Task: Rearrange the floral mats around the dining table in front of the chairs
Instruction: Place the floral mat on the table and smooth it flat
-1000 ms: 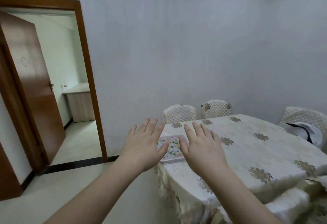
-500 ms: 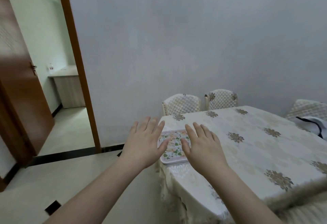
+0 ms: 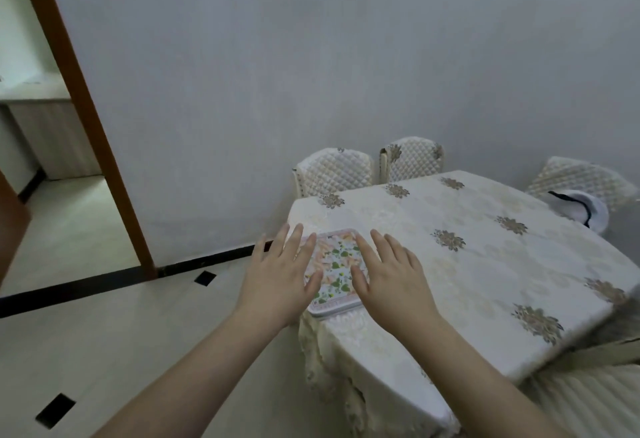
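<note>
A stack of floral mats (image 3: 335, 268), white with green leaves and pink edging, lies at the near left corner of the dining table (image 3: 485, 264). My left hand (image 3: 277, 278) hovers over the stack's left side with fingers straight and spread. My right hand (image 3: 391, 275) is held flat over its right side, fingers straight too. Neither hand grips anything. Whether the palms touch the mats cannot be told. Parts of the stack are hidden under both hands.
Quilted cream chairs stand at the far side (image 3: 334, 171) (image 3: 412, 159) and at the right (image 3: 581, 179), the right one with a white hat (image 3: 581, 207) on it. A cream flowered cloth covers the table. An open doorway (image 3: 79, 108) lies left, floor beside it.
My view has swung down and closer to the table. Both open hands have come lower over the stack of mats, still spread and holding nothing.
</note>
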`<action>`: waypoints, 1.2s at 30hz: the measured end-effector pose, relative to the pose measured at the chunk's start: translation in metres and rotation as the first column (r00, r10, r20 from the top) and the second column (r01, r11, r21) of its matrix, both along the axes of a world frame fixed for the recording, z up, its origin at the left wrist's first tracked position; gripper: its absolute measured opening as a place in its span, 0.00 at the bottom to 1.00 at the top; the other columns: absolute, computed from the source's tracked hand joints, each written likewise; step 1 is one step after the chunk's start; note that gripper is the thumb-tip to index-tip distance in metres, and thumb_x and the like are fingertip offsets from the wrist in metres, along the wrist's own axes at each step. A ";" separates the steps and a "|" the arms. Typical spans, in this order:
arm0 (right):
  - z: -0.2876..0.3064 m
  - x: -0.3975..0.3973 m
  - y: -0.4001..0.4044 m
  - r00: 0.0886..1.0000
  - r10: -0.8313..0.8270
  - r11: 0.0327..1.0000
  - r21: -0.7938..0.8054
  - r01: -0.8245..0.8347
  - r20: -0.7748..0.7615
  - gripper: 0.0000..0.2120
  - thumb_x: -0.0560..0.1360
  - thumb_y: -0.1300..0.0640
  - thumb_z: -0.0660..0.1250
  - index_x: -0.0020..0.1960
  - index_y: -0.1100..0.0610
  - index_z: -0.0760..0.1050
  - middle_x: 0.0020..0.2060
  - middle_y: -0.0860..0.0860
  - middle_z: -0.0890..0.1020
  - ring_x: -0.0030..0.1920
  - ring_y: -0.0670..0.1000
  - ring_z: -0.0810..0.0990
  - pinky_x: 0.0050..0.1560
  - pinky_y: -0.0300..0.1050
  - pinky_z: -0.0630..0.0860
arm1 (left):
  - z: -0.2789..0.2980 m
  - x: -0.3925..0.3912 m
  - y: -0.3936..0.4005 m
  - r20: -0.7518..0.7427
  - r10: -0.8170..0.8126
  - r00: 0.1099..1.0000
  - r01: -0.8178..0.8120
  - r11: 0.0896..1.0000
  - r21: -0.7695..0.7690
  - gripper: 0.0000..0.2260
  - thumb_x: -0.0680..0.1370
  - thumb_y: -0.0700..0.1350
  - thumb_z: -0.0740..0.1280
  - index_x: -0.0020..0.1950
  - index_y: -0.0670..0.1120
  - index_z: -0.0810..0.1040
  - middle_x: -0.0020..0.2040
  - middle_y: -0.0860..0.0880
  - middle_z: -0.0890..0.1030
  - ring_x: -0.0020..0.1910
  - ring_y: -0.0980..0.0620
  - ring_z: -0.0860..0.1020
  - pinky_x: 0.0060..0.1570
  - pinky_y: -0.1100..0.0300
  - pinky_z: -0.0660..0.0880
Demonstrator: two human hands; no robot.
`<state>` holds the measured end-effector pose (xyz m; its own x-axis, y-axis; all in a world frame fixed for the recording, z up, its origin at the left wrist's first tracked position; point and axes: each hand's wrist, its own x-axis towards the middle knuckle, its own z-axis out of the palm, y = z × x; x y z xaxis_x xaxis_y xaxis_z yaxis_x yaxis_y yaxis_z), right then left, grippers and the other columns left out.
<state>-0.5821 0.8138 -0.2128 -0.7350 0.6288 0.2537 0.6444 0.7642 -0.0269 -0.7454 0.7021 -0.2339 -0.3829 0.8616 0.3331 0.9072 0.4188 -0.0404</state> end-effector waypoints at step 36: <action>-0.258 -0.117 0.267 0.988 -0.033 0.909 -0.406 0.091 0.148 0.29 0.81 0.46 0.53 0.80 0.52 0.52 0.79 0.54 0.56 0.79 0.56 0.52 0.76 0.57 0.44 | -0.232 -0.086 0.197 0.415 0.189 0.890 -0.093 0.966 -0.242 0.28 0.79 0.55 0.51 0.78 0.47 0.63 0.77 0.40 0.64 0.76 0.39 0.62 0.70 0.40 0.63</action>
